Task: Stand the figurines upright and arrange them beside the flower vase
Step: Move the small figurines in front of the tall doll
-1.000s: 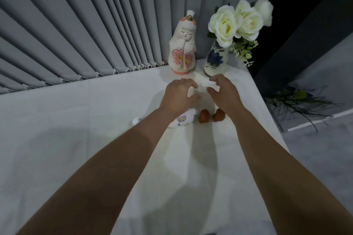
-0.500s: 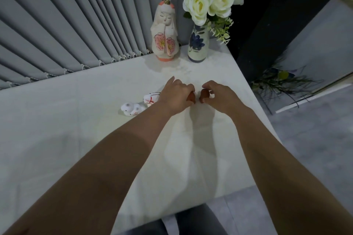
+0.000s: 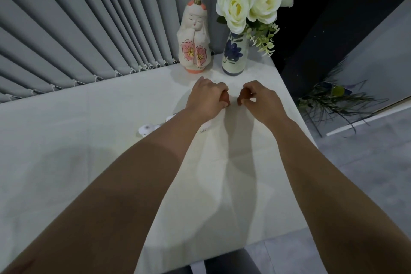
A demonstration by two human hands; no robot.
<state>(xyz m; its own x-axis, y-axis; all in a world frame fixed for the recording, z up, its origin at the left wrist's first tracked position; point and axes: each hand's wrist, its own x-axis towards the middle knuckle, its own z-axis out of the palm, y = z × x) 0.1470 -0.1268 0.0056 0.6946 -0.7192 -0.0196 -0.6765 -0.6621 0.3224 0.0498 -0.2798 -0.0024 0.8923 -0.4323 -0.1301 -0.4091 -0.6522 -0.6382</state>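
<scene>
Domestic room: white cloth-covered table (image 3: 66, 140) against grey vertical blinds (image 3: 89, 29), painted ceramic vase of white roses (image 3: 235, 55) at its far right corner.

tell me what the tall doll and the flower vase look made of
Tall doll: likely ceramic, mostly matte, judging by its smooth moulded white body and painted pink flowers. Flower vase: probably glazed ceramic, with a faint sheen and hand-painted blue flower. Neither is certain from sight alone.

White, pink and blue against grey

The doll figurine (image 3: 194, 38) was white with pink flowers and an orange base; the vase (image 3: 234, 55) bore blue flowers, holding cream roses (image 3: 249, 2); the blinds (image 3: 89, 29) were grey.
</scene>
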